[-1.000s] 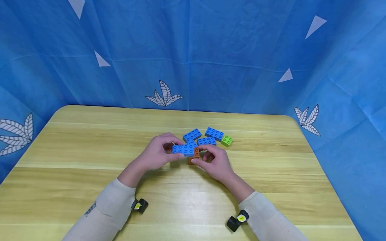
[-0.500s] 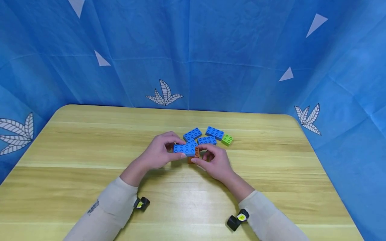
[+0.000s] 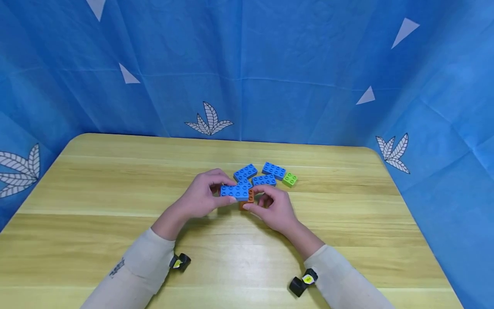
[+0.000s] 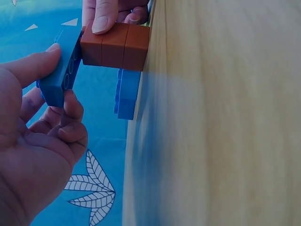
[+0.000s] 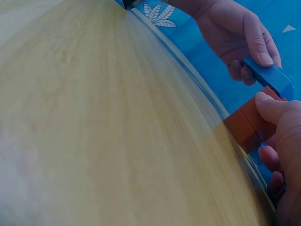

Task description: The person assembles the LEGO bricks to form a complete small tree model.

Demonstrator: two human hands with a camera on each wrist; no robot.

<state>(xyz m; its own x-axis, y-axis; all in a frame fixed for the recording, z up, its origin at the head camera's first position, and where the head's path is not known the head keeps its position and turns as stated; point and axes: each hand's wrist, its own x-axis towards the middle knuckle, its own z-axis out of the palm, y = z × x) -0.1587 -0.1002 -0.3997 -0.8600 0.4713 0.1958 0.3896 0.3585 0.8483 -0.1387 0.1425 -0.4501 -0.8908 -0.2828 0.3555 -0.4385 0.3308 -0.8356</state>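
Note:
My left hand (image 3: pixel 202 195) pinches a long blue toy building brick (image 3: pixel 234 193) between thumb and fingers. The brick's right end overlaps the top of a brown brick stack (image 4: pixel 115 47), made of three bricks in the left wrist view. In that view the blue brick (image 4: pixel 61 70) is tilted against the stack's top; whether it is pressed on is unclear. My right hand (image 3: pixel 278 210) grips the stack from the right, its thumb on the near side. The stack stands upright on the table, partly covered by the blue brick and my right fingers.
Just behind the hands lie several loose blue bricks, including a left one (image 3: pixel 245 172), a middle one (image 3: pixel 264 180) and a far one (image 3: pixel 274 170). A small green brick (image 3: pixel 290 179) touches the far one. The wooden table (image 3: pixel 115 180) ends at a blue curtain (image 3: pixel 293 107).

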